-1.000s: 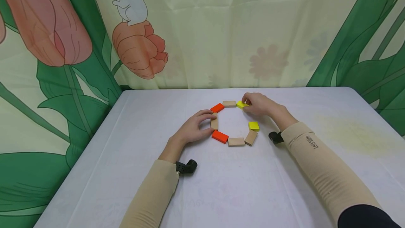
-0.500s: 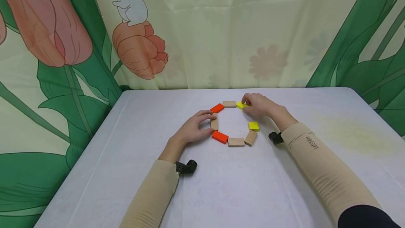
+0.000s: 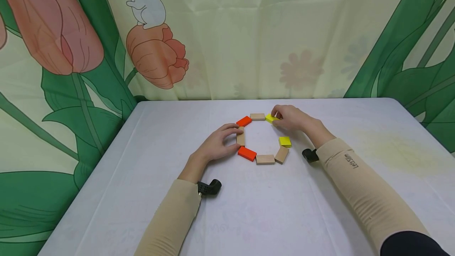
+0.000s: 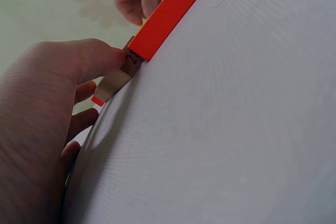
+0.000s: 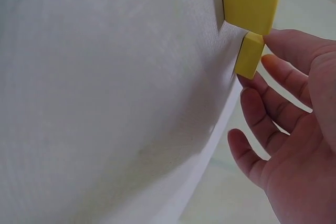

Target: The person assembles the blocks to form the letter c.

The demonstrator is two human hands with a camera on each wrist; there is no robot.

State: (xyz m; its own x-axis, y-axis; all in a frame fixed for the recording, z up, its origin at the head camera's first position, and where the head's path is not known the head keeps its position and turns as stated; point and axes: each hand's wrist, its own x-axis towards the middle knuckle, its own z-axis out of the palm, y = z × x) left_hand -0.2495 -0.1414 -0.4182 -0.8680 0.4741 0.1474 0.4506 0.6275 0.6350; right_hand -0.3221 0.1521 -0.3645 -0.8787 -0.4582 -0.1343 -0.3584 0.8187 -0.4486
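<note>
Several plain, red and yellow wooden blocks form a ring with a gap on its right side. My left hand (image 3: 215,143) holds a plain wooden block (image 3: 240,138) at the ring's left, thumb at the near end and a fingertip at the far end. In the left wrist view the thumb touches that block (image 4: 114,84) beside a red block (image 4: 167,19). At the ring's far right, my right hand (image 3: 293,118) pinches a yellow block (image 3: 270,118), its fingers hiding part of it. Nearer stands another yellow block (image 3: 285,141), large in the right wrist view.
A second red block (image 3: 244,121) and a plain block (image 3: 257,117) lie at the back of the ring. Two plain blocks, one in front (image 3: 265,159), complete its near side. The white-clothed table (image 3: 249,216) ends at a printed curtain (image 3: 227,42).
</note>
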